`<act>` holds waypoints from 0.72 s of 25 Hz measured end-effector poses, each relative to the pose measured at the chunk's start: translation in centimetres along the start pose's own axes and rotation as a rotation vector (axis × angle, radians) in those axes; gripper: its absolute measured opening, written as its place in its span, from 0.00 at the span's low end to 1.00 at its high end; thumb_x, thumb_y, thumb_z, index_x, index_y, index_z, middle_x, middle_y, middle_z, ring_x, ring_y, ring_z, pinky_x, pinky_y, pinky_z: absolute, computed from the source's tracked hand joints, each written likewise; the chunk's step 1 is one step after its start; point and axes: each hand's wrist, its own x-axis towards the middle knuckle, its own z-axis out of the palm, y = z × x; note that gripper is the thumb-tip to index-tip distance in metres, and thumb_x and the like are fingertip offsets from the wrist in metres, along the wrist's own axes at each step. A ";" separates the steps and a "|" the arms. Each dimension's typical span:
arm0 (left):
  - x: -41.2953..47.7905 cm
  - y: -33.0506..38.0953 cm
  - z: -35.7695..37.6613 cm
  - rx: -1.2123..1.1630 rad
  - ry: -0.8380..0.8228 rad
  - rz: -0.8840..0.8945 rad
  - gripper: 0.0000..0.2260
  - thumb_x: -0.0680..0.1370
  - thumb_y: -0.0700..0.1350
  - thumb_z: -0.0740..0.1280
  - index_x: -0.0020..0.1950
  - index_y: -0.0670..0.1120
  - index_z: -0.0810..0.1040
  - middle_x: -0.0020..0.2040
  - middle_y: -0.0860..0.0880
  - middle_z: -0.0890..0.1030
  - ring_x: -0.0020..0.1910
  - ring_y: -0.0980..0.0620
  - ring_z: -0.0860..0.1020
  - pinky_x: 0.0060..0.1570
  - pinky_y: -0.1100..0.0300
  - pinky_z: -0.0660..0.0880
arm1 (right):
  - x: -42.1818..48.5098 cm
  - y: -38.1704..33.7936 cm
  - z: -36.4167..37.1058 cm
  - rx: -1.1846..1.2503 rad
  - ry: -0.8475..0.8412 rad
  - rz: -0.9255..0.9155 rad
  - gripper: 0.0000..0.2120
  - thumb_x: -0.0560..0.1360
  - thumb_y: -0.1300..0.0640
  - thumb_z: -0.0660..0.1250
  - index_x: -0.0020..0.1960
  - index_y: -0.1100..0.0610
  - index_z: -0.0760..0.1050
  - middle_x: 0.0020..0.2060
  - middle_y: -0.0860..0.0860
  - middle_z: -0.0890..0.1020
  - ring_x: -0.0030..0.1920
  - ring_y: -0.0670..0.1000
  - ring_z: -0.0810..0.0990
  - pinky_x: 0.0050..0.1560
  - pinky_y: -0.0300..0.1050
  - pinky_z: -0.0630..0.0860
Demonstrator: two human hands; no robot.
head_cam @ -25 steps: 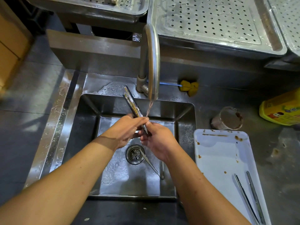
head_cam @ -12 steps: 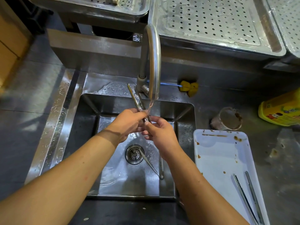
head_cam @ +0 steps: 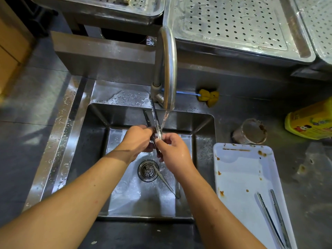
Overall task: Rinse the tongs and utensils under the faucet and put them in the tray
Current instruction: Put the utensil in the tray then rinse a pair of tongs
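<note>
Water runs from the curved steel faucet [head_cam: 168,69] into the sink [head_cam: 93,159]. Under the stream I hold a pair of metal tongs [head_cam: 152,115], their two arms pointing up and away. My left hand [head_cam: 137,141] grips the tongs from the left, and my right hand [head_cam: 173,152] pinches them lower down from the right. On the sink floor by the drain [head_cam: 148,170] lies another thin metal utensil [head_cam: 166,183]. A white stained tray [head_cam: 239,169] sits on the counter to the right, and a second pair of tongs [head_cam: 273,218] lies in it.
A dirty glass cup [head_cam: 249,132] stands behind the tray. A yellow bottle [head_cam: 310,121] lies at the right edge. A yellow brush with a blue handle [head_cam: 208,97] rests behind the sink. Perforated steel trays [head_cam: 233,26] sit at the back.
The tongs have turned more upright and shifted right, closer under the stream, and their arms have spread apart. Both hands moved slightly up and right with them.
</note>
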 end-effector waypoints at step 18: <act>1.4 1.3 0.6 -0.086 0.039 -0.050 0.08 0.86 0.40 0.62 0.55 0.43 0.80 0.38 0.45 0.85 0.22 0.51 0.80 0.23 0.61 0.78 | -3.9 3.9 -0.5 -0.200 0.123 -0.187 0.14 0.84 0.43 0.56 0.42 0.49 0.67 0.36 0.53 0.77 0.37 0.58 0.76 0.40 0.61 0.77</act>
